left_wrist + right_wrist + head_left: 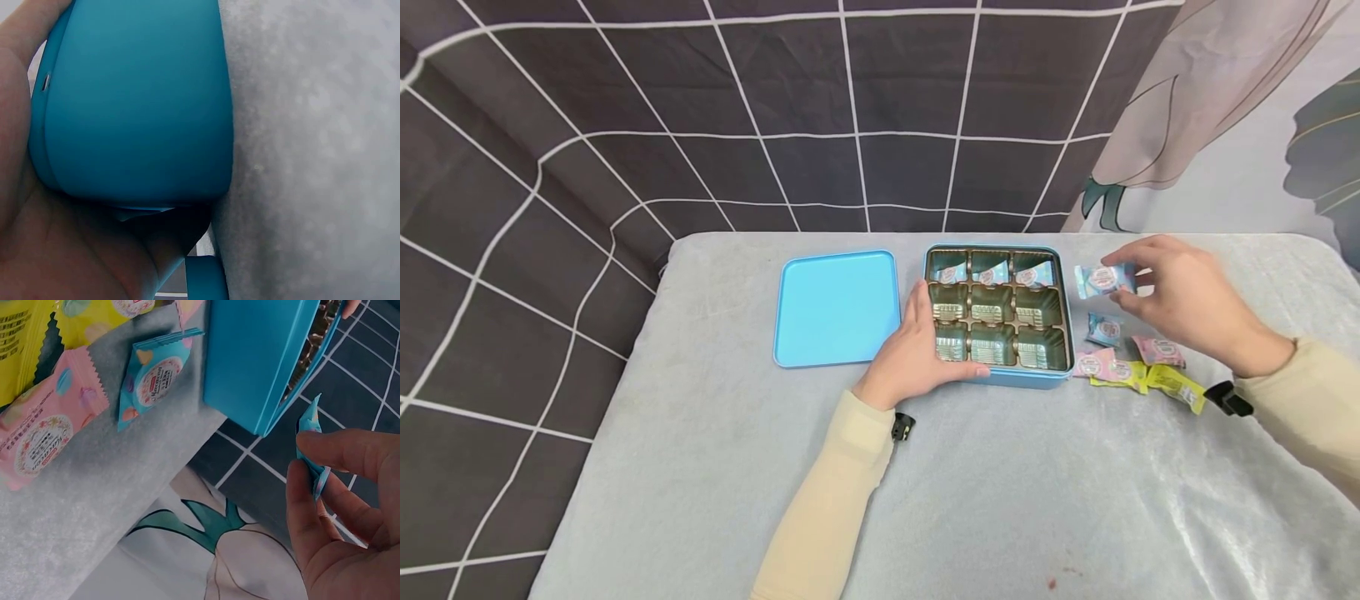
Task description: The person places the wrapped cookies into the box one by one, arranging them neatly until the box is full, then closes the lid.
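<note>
1. Left sleeve (pixel 827 508), beige and lying nearest the head camera, is crossing the grey cloth of the counter (pixel 700 467).
2. Left hand (pixel 913 354) is bracing a corner of the blue box (pixel 1030 381), its fingers extending along the left side and its thumb spreading along the front edge; the palm is facing the corner.
3. Right hand (pixel 1195 296) is pinching a single blue packet (pixel 1101 281) between thumb and fingers, the thumb pressing one face and fingers backing the other.
4. Held packet: it is hovering just right of the box, near the back right corner and apart from it; its crimped wrapper is showing a pale, round printed label.
5. Box: it is standing open, its gold-toned insert (pixel 992 323) forming nine compartments, three by three; three blue-wrapped packets (pixel 992 273) are occupying the back row, one per compartment.
6. Right of the box, another blue wrapper (pixel 1103 330), pink packets (pixel 1161 351) and yellow packets (pixel 1176 388) are lying on the cloth.
7. Blue lid (pixel 835 312) is lying flat to the left of the box.
</note>
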Demonstrator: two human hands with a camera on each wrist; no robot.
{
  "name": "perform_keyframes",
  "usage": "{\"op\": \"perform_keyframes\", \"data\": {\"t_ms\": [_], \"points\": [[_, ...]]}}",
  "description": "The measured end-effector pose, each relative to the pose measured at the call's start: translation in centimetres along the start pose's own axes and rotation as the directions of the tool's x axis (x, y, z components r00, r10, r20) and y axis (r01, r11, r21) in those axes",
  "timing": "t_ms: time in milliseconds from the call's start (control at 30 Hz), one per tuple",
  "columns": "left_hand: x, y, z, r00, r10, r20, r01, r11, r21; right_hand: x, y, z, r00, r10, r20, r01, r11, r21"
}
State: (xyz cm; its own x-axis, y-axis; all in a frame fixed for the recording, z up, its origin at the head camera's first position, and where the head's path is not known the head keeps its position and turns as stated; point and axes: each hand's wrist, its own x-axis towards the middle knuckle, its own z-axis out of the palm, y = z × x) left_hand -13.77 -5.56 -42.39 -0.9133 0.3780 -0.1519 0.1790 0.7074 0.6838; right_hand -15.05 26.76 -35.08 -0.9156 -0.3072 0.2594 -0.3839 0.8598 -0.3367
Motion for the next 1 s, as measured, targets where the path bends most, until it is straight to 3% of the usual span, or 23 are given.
{"op": "perform_keyframes", "data": {"t_ms": [433, 1000], "points": [[0.0, 0.0, 0.0, 1.0, 0.002, 0.004, -0.002, 1.0, -0.01, -0.1, -0.7, 0.4, 1.0, -0.023, 0.019, 0.023, 1.0, 0.01], [0.0, 0.1, 0.0, 1.0, -0.006, 0.005, 0.006, 1.0, 0.0, -0.1, -1.6, 1.1, 0.997, -0.07, -0.016, 0.071, 0.997, 0.018]]}}
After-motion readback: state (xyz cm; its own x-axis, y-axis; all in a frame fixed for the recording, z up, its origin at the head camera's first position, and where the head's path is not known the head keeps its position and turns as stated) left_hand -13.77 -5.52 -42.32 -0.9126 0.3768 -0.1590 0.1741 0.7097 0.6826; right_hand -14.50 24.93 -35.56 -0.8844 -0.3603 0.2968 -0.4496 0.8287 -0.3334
